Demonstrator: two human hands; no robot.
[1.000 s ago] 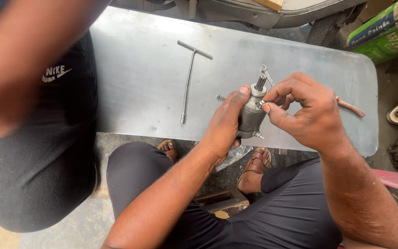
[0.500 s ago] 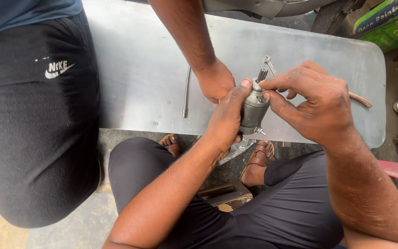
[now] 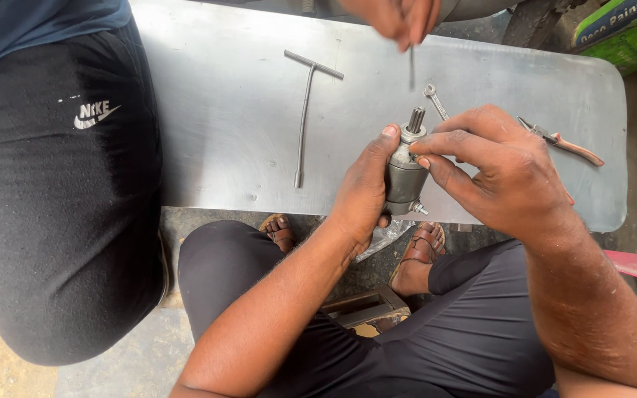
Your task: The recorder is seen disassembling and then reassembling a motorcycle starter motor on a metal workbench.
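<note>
- Over the near edge of the grey sheet-metal bench (image 3: 223, 147), the left hand (image 3: 363, 193) wraps its fingers round a dark grey cylindrical metal motor part (image 3: 405, 177); the right hand (image 3: 506, 173) pinches its top collar between thumb and forefinger.
- Judged from this grip, the work goes best with the left hand holding the body firm while the right fingertips work only the collar, clear of the splines.
- Its long axis stands near upright, tilted slightly; the splined shaft end (image 3: 416, 118) points up and away, a small stud low at its right.
- Beyond lie a T-handled steel wrench (image 3: 305, 121), a small spanner (image 3: 435, 99) and orange-handled pliers (image 3: 565, 144); another person's hand (image 3: 399, 15) holds a thin rod.
</note>
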